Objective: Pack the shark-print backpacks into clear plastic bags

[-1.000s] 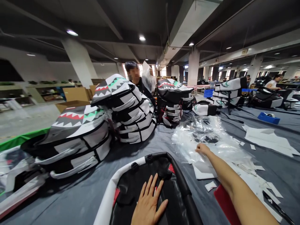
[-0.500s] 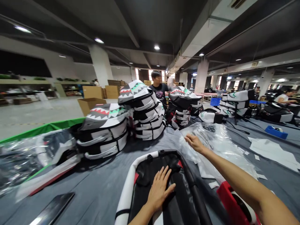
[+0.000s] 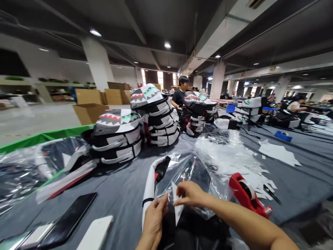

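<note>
A black-and-white backpack (image 3: 148, 184) lies in front of me on the table. Over it spreads a clear plastic bag (image 3: 192, 170), wrinkled and shiny, covering much of the pack's upper part. My left hand (image 3: 154, 217) is closed at the bag's near left edge, thumb and fingers pinched together on the film. My right hand (image 3: 192, 194) is bent over the bag, its thumb and forefinger closed on a pointed white paper slip (image 3: 177, 210). Whether the right fingers also grip the film is hard to see.
A red tape dispenser (image 3: 247, 194) and scissors (image 3: 272, 193) lie to the right, near a pile of clear bags (image 3: 226, 149). Stacked shark-mouth backpacks (image 3: 162, 121) stand ahead. Phones (image 3: 70, 218) lie at left. A co-worker (image 3: 179, 95) is behind the stacks.
My right hand has come back from the bag pile to the backpack, and a clear bag now lies over it. My left hand has gone from flat on the pack to pinching.
</note>
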Motion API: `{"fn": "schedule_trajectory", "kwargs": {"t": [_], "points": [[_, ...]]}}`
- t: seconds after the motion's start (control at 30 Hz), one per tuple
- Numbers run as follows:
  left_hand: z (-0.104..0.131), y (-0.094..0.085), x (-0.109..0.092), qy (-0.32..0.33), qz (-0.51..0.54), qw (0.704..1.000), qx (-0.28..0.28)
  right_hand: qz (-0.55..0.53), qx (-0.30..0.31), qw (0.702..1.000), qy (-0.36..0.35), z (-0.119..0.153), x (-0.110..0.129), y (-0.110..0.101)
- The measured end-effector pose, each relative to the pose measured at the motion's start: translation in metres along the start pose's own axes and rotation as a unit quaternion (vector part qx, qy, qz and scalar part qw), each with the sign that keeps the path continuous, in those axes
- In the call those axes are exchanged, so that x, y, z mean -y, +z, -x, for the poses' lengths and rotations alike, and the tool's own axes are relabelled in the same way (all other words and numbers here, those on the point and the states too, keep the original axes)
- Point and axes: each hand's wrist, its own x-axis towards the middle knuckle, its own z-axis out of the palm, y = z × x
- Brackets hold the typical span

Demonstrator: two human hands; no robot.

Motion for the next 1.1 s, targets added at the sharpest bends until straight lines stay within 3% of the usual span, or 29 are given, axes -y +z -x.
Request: {"fn": "schedule_trajectory", "kwargs": {"t": [0.1, 0.2, 0.27, 0.37, 0.47, 0.57, 0.63, 0.7, 0.77, 0.83, 0.97, 1.03, 1.1], "points": [[0.001, -0.024, -0.003, 0.033, -0.132, 0.991, 0.011, -0.131, 0.049, 0.989, 0.046, 0.009, -0.001, 0.020], [0.002, -0.043, -0.006, 0.098, -0.279, 0.955, 0.034, -0.154, -0.020, 0.982, 0.110, 0.006, 0.000, 0.018], [0.004, -0.050, -0.011, 0.190, -0.384, 0.903, 0.027, -0.126, -0.093, 0.978, 0.136, 0.001, 0.002, 0.011], [0.010, -0.049, -0.018, 0.377, -0.473, 0.796, -0.029, -0.081, -0.153, 0.975, 0.138, 0.000, 0.012, 0.008], [0.006, -0.038, -0.022, 0.484, -0.525, 0.699, -0.037, 0.034, -0.132, 0.989, 0.063, 0.009, 0.026, 0.015], [-0.007, -0.033, -0.026, 0.520, -0.532, 0.669, -0.008, 0.229, -0.086, 0.969, -0.032, 0.023, 0.036, 0.017], [-0.010, -0.038, -0.033, 0.572, -0.503, 0.647, -0.026, 0.343, -0.079, 0.936, -0.014, 0.038, 0.037, 0.008], [-0.003, -0.046, -0.039, 0.640, -0.475, 0.600, -0.065, 0.389, -0.097, 0.915, 0.054, 0.061, 0.035, -0.007], [0.011, -0.056, -0.039, 0.691, -0.457, 0.551, -0.095, 0.348, -0.116, 0.925, 0.097, 0.096, 0.029, -0.025], [0.028, -0.063, -0.029, 0.710, -0.458, 0.530, -0.072, 0.254, -0.130, 0.953, 0.104, 0.135, 0.020, -0.040], [0.048, -0.062, 0.000, 0.704, -0.483, 0.514, 0.085, 0.118, -0.206, 0.965, 0.114, 0.196, -0.006, -0.045], [0.050, -0.056, 0.002, 0.698, -0.490, 0.515, 0.084, 0.062, -0.262, 0.954, 0.130, 0.208, -0.016, -0.033], [0.051, -0.048, -0.007, 0.690, -0.478, 0.543, 0.038, -0.011, -0.298, 0.941, 0.163, 0.212, -0.017, -0.016]]}}
